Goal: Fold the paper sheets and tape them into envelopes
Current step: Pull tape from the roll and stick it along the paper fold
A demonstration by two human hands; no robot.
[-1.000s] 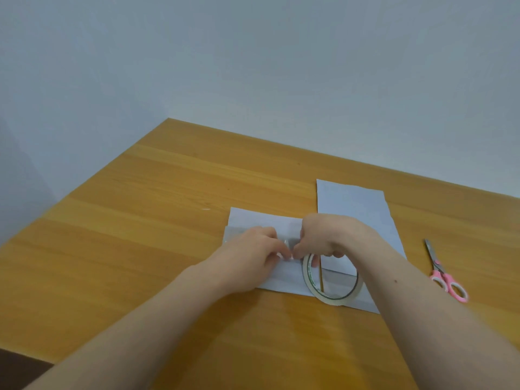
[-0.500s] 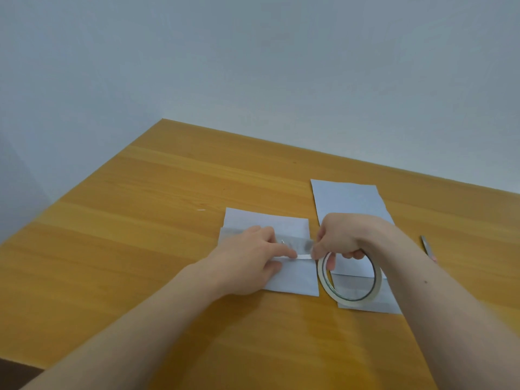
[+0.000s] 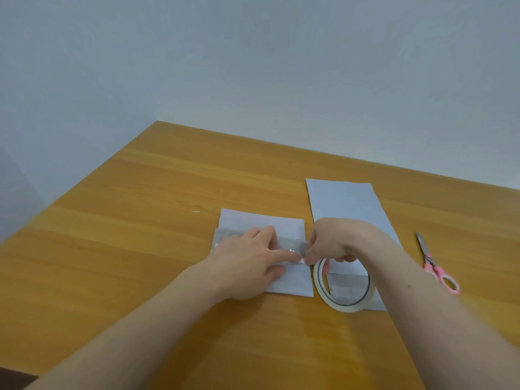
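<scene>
L hand (image 3: 250,258) flat on envelope (image 3: 261,220), R hand (image 3: 332,240) pinching tape (image 3: 292,244)

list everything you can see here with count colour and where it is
table: 1, orange-brown wood, fills the lower view, set into a wall corner
folded paper: 1, white, centre of the table, under the left hand
tape strip: 1, clear, across the folded paper's seam
second paper: 1, white, right of the folded one, partly under the right hand and the roll
tape roll: 1, off-white ring, on the near end of the second paper
scissors: 1, pink handles, far right on the table
walls: pale grey-blue, behind the table
left hand: 1, presses on the tape strip
right hand: 1, pinches the tape at the folded paper's right edge
</scene>
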